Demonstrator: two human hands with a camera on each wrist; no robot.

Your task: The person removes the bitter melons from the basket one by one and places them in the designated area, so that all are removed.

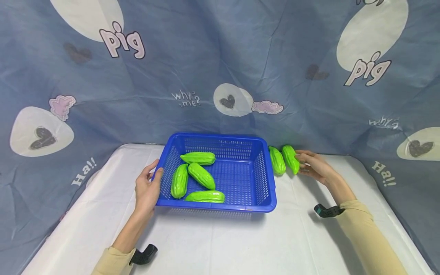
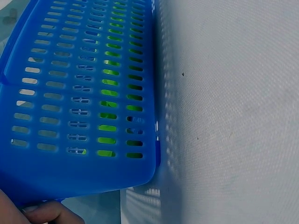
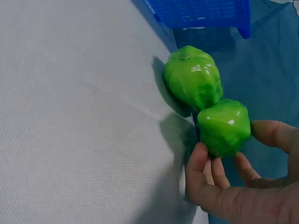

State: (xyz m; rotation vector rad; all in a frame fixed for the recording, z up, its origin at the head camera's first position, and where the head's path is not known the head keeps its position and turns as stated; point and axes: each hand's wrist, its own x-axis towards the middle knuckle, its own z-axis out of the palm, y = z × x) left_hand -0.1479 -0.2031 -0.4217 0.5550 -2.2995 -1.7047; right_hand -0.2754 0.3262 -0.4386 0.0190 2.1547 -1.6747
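Note:
A blue plastic basket [image 1: 220, 207] with slotted walls stands on the white-covered table. Several glossy green bitter melons lie in its left half, among them one bitter melon [image 1: 201, 176] set slantwise. My left hand [image 1: 148, 187] grips the basket's left rim; in the left wrist view only its fingers [image 2: 51, 212] show at the lower corner. Right of the basket, two more bitter melons lie side by side. My right hand [image 1: 317, 167] pinches the outer bitter melon [image 3: 224, 128] between thumb and fingers. The inner bitter melon [image 3: 194, 77] sits against it, close to the basket wall.
A blue-grey printed cloth [image 1: 220, 57] hangs behind the table and down both sides. White cloth [image 1: 220, 244] covers the tabletop. A black wrist mount [image 1: 328, 211] is on the right forearm, and another wrist mount [image 1: 144, 254] on the left.

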